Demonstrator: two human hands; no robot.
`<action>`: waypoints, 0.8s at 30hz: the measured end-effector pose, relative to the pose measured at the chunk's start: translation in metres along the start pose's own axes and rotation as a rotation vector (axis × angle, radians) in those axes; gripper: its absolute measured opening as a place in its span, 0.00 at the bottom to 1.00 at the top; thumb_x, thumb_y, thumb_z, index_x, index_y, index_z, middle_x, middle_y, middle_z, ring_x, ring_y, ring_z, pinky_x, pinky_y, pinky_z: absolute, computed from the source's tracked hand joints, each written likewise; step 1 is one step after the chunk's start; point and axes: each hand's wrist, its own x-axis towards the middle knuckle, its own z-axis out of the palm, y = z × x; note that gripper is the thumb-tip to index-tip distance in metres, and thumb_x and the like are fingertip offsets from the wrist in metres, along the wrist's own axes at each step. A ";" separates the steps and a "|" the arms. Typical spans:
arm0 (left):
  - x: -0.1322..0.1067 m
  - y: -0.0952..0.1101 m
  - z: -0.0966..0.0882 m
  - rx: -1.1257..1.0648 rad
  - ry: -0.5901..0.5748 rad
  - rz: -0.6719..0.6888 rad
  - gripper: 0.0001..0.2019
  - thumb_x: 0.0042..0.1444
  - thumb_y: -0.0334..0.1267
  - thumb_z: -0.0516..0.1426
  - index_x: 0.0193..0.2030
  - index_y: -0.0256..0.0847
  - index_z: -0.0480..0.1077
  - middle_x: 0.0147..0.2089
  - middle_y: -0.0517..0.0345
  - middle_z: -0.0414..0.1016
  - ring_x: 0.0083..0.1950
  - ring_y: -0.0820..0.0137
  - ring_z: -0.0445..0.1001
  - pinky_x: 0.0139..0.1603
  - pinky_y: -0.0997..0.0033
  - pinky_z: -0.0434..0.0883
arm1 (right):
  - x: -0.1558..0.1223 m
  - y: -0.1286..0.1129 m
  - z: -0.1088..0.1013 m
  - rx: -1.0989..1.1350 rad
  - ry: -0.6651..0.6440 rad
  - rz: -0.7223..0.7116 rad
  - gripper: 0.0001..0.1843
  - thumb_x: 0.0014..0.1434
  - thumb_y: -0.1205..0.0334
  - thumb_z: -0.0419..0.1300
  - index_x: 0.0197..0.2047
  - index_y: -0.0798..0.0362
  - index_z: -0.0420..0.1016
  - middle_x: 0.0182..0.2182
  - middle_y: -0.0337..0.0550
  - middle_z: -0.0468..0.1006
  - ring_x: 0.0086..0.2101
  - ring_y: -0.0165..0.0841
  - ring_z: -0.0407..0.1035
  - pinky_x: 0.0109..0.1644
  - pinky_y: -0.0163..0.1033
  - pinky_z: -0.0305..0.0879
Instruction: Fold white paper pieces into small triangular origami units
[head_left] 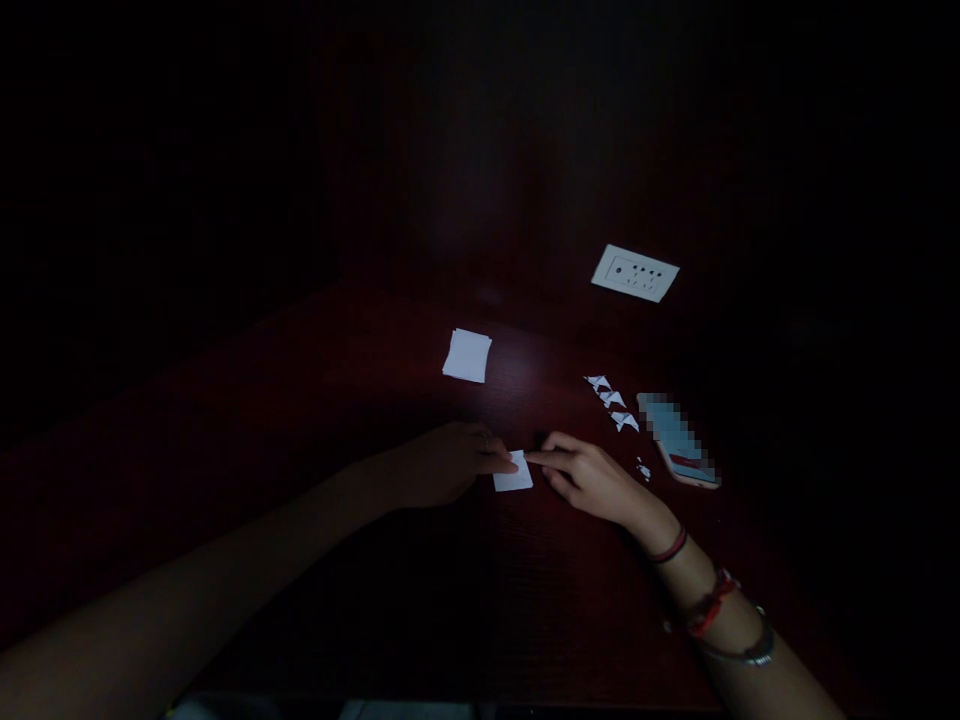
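A small folded square of white paper (513, 479) lies flat on the dark red table between my hands. My left hand (457, 462) reaches in from the left, its thumb and a fingertip pressing the paper's upper left part down; the other fingers curl behind. From the right, my right hand (581, 470) extends its index finger to the paper's upper right edge, the remaining fingers loosely bent and apart. Past the right hand, several small folded paper figures (610, 398) sit in a short row, and tiny paper scraps (643, 469) lie nearer.
Farther back lies a stack of white square paper sheets (467, 356). A phone (679, 440) with its screen lit rests to the right of the paper figures. A white socket plate (635, 273) is set in the dark panel behind. The surroundings are very dark.
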 end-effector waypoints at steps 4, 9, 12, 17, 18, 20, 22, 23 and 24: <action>0.000 0.000 0.001 -0.002 0.002 0.006 0.26 0.48 0.20 0.47 0.53 0.46 0.59 0.52 0.57 0.62 0.51 0.68 0.58 0.50 0.65 0.58 | 0.001 0.002 0.003 -0.013 0.009 0.021 0.21 0.54 0.72 0.48 0.50 0.48 0.63 0.34 0.41 0.65 0.33 0.28 0.63 0.38 0.34 0.62; -0.004 0.001 0.000 -0.029 0.026 0.007 0.22 0.51 0.25 0.48 0.53 0.46 0.58 0.52 0.58 0.62 0.51 0.68 0.59 0.51 0.65 0.57 | -0.001 0.001 0.001 -0.033 0.018 0.049 0.18 0.55 0.70 0.47 0.49 0.51 0.64 0.34 0.42 0.66 0.33 0.28 0.64 0.39 0.35 0.62; -0.005 0.001 -0.001 -0.021 0.056 0.008 0.18 0.53 0.30 0.50 0.52 0.45 0.59 0.51 0.57 0.63 0.52 0.67 0.58 0.51 0.64 0.56 | -0.001 -0.004 -0.003 -0.013 0.034 0.040 0.17 0.57 0.68 0.47 0.49 0.52 0.64 0.35 0.43 0.67 0.35 0.29 0.64 0.40 0.35 0.62; -0.001 0.000 -0.003 -0.020 0.101 -0.071 0.11 0.52 0.38 0.54 0.43 0.40 0.63 0.46 0.54 0.65 0.49 0.66 0.62 0.48 0.65 0.58 | 0.000 -0.013 -0.005 0.018 -0.017 -0.041 0.17 0.56 0.61 0.51 0.49 0.51 0.65 0.37 0.42 0.68 0.35 0.29 0.65 0.40 0.34 0.63; 0.000 0.000 -0.003 -0.021 0.101 -0.092 0.11 0.52 0.39 0.54 0.41 0.39 0.64 0.46 0.54 0.66 0.47 0.67 0.63 0.47 0.66 0.59 | 0.000 -0.013 -0.004 0.012 -0.025 -0.045 0.17 0.56 0.60 0.51 0.49 0.51 0.65 0.37 0.43 0.68 0.36 0.30 0.65 0.41 0.35 0.63; 0.001 0.002 -0.002 -0.020 0.089 -0.129 0.10 0.52 0.40 0.54 0.39 0.39 0.64 0.43 0.55 0.66 0.43 0.68 0.65 0.45 0.67 0.60 | 0.000 -0.013 -0.001 -0.008 -0.021 -0.031 0.16 0.56 0.59 0.50 0.48 0.52 0.66 0.37 0.43 0.68 0.37 0.30 0.65 0.41 0.35 0.63; 0.002 0.007 0.000 -0.009 0.066 -0.159 0.09 0.52 0.39 0.54 0.40 0.40 0.64 0.42 0.56 0.66 0.41 0.68 0.65 0.43 0.67 0.61 | 0.000 -0.012 0.001 -0.024 -0.001 -0.003 0.16 0.56 0.59 0.50 0.47 0.52 0.66 0.37 0.43 0.68 0.37 0.31 0.65 0.42 0.36 0.63; 0.002 0.009 0.001 0.000 0.056 -0.169 0.09 0.52 0.38 0.53 0.41 0.40 0.64 0.42 0.56 0.66 0.41 0.68 0.65 0.43 0.67 0.61 | 0.000 -0.011 0.002 -0.031 0.012 0.010 0.16 0.56 0.58 0.50 0.47 0.52 0.66 0.37 0.43 0.68 0.37 0.31 0.65 0.42 0.36 0.63; 0.003 0.012 0.003 0.013 0.052 -0.181 0.09 0.53 0.37 0.53 0.41 0.39 0.64 0.42 0.55 0.66 0.42 0.68 0.65 0.43 0.67 0.61 | 0.000 -0.010 0.003 -0.039 0.025 0.024 0.16 0.56 0.58 0.50 0.47 0.52 0.66 0.37 0.44 0.68 0.38 0.31 0.65 0.42 0.36 0.63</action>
